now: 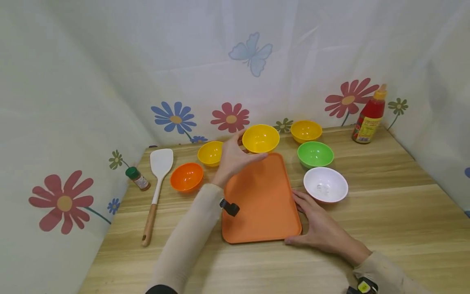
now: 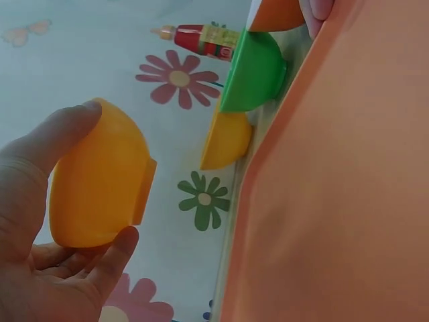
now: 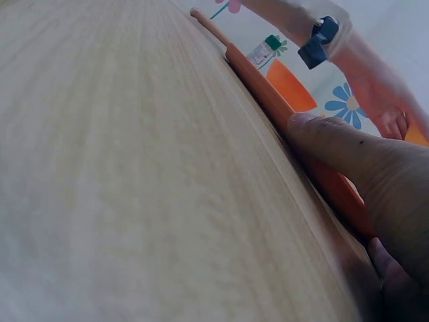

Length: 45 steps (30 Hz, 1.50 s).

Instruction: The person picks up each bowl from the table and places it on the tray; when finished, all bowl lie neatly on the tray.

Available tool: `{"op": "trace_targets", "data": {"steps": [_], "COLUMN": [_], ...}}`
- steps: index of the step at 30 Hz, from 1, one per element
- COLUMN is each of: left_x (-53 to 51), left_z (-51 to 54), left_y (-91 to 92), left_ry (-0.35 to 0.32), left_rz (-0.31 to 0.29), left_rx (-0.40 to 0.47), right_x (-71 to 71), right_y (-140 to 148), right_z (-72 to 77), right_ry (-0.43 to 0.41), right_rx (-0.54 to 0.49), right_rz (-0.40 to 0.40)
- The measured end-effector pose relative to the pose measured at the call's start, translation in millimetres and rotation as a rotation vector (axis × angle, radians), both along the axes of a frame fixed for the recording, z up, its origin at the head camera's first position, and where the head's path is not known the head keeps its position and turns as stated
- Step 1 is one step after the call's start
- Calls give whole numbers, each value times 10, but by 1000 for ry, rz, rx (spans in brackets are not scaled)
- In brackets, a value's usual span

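My left hand (image 1: 235, 156) grips a yellow bowl (image 1: 260, 139) by its side, thumb and fingers on opposite sides. In the left wrist view this bowl (image 2: 100, 178) is off the table, beyond the far end of the orange tray (image 1: 262, 200). My right hand (image 1: 318, 224) holds the tray's near right corner, thumb at the near edge and fingers along the right edge. The thumb (image 3: 328, 137) touches the rim in the right wrist view; the other fingers are mostly hidden there. Close to the right fingers stands a white bowl (image 1: 325, 184).
A green bowl (image 1: 315, 154) and a second yellow bowl (image 1: 306, 131) stand right of the tray. Left of it are a third yellow bowl (image 1: 210, 154), an orange bowl (image 1: 187, 177), a spatula (image 1: 156, 192) and a spice jar (image 1: 138, 179). A red sauce bottle (image 1: 369, 116) stands far right.
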<state>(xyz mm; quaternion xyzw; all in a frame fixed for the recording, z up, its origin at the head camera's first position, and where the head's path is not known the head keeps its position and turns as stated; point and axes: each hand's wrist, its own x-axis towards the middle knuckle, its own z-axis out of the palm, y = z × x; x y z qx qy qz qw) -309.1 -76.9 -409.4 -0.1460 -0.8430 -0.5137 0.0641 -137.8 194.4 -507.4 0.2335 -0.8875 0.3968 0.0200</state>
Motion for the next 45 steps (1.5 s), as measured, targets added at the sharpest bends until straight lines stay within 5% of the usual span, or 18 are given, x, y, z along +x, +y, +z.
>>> {"op": "trace_targets", "data": {"steps": [12,24,39,45], "left_x": [-218,-234,-214,-162], "left_z": [-292,-499,-513,-394], "left_y": [231,309,308,232], "left_ry": [-133,-199,-202,-218], "left_rz": [-68,-36,-43,-40], "left_rx": [-49,-187,-201,-140], "right_x": [1,-2,6,-5], "right_y": [14,-14,-8,-7], "right_z": [18,23,30,21], "right_ry": [-18,-18,-20,-15], "right_rx": [12,2,27,22], "right_rz": [1,12,5,4]}}
